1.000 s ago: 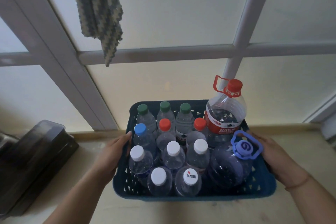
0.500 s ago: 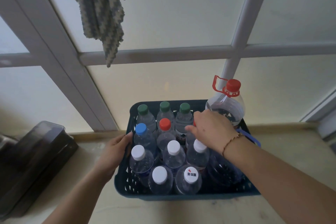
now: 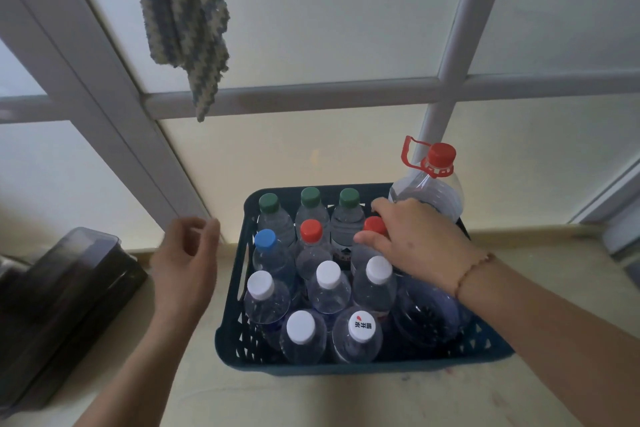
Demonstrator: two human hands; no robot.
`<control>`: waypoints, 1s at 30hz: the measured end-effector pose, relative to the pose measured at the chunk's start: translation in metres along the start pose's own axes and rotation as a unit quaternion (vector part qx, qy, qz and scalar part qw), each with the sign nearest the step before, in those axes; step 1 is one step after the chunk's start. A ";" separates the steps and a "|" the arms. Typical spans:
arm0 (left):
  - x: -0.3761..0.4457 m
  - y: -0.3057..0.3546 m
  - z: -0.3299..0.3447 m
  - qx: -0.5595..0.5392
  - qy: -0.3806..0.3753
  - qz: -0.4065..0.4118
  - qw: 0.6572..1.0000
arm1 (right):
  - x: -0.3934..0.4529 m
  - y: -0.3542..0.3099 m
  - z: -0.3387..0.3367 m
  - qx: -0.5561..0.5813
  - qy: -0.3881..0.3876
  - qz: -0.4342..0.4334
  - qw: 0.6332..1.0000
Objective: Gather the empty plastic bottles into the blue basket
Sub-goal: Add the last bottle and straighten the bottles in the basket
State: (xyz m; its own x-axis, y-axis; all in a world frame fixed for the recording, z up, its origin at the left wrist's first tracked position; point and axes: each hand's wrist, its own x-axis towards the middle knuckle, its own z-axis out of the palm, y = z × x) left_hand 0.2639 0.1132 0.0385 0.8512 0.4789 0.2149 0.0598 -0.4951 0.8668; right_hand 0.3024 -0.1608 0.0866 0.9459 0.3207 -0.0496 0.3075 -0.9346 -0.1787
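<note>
Right hand (image 3: 412, 236) over blue basket (image 3: 363, 366), fingers closed around neck of red-capped bottle (image 3: 374, 225) in second row. Left hand (image 3: 187, 260) beside basket's left wall, apart from it, fingers loosely curled, holding nothing. Basket on surface (image 3: 311, 402), packed with upright capped bottles; big red-capped jug (image 3: 434, 191) at far right corner.

head view | from above, facing forward-down | close over blue basket (image 3: 231, 295)
</note>
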 end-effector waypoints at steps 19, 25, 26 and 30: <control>-0.012 0.035 0.053 0.229 -0.328 0.441 0.803 | -0.015 0.015 0.015 -0.155 -0.002 -0.258 0.954; -0.008 0.037 0.054 0.215 -0.359 0.473 0.776 | -0.012 0.015 0.013 -0.164 -0.010 -0.261 0.951; -0.007 0.037 0.055 0.216 -0.361 0.475 0.773 | -0.012 0.014 0.013 -0.185 -0.012 -0.256 0.949; -0.009 0.035 0.043 0.212 -0.345 0.463 0.789 | -0.023 0.019 0.005 -0.173 0.099 -0.262 0.944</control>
State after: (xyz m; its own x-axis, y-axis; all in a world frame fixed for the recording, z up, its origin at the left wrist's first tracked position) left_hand 0.2809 0.0606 0.0480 0.7049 -0.6657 0.2449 -0.7091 -0.6694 0.2216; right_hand 0.2857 -0.1858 0.0792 0.6450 0.7498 0.1475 0.7218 -0.6612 0.2047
